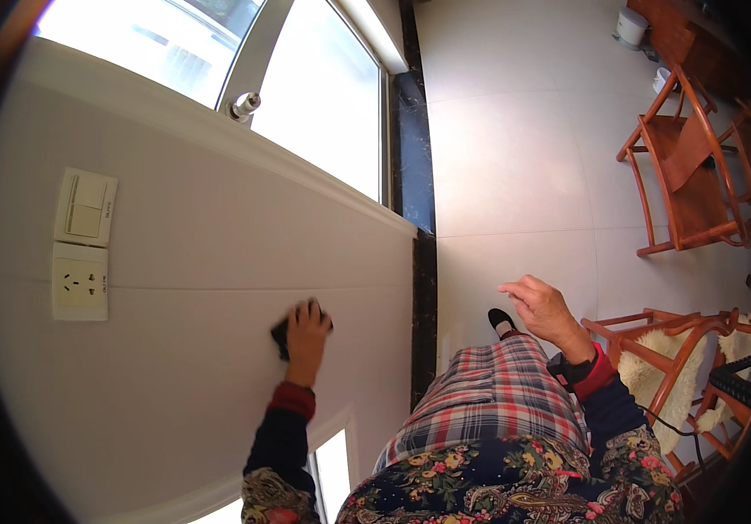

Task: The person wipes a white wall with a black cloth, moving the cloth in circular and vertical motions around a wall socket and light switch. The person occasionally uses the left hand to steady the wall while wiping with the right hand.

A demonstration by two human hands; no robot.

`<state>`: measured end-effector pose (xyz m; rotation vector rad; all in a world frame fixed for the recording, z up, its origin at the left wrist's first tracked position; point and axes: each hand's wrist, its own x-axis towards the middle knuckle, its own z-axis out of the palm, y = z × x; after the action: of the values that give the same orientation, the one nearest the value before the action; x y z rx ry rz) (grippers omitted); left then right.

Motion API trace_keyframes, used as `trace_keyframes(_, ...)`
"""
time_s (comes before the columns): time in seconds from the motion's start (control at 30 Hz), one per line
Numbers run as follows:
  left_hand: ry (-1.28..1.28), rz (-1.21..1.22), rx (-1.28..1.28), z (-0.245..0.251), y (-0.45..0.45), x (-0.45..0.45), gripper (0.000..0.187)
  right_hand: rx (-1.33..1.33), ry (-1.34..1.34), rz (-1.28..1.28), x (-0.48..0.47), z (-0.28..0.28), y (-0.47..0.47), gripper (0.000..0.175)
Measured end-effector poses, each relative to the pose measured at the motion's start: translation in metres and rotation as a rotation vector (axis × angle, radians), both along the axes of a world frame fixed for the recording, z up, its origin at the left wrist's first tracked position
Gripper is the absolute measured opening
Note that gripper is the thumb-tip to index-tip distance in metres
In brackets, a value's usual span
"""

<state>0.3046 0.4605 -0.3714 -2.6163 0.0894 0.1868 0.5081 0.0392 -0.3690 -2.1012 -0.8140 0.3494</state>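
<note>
My left hand (307,334) presses a dark cloth (282,335) against the pale wall (218,347). The cloth's edges stick out on both sides of my fingers and look slightly blurred. Some way left of that hand are a light switch (86,206) and a wall socket (79,283), one beside the other. Over the floor tiles, my right hand (539,308) hangs in the air with loosely bent fingers. I see nothing in it, and it touches nothing.
A window (323,98) with a handle (244,106) sits in the wall, above a moulded frame. Dark marble skirting (424,314) runs along the wall's foot. To the right stand a wooden chair (696,177) and a chair with a fleece cover (657,367). A white bin (631,27) is farther off.
</note>
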Motion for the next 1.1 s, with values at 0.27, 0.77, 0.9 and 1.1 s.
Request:
trace_keyframes(0.27,-0.385,-0.119,0.257,0.149,0.058,0.199,0.022,0.004,0.031,-0.080,0.009,0.000,-0.014,0.029)
trace_keyframes(0.77,-0.363,0.082,0.182,0.146,0.009,0.086,0.040,0.067,-0.004,0.039,0.025,-0.012,0.020,0.026)
trace_keyframes(0.9,-0.341,0.181,0.217,0.155,-0.016,0.023,0.051,0.110,-0.038,0.131,0.027,-0.007,0.051,0.024)
trace_keyframes(1.1,-0.485,0.260,0.326,0.194,-0.018,0.018,0.057,0.096,-0.074,0.233,0.025,-0.004,0.074,0.022)
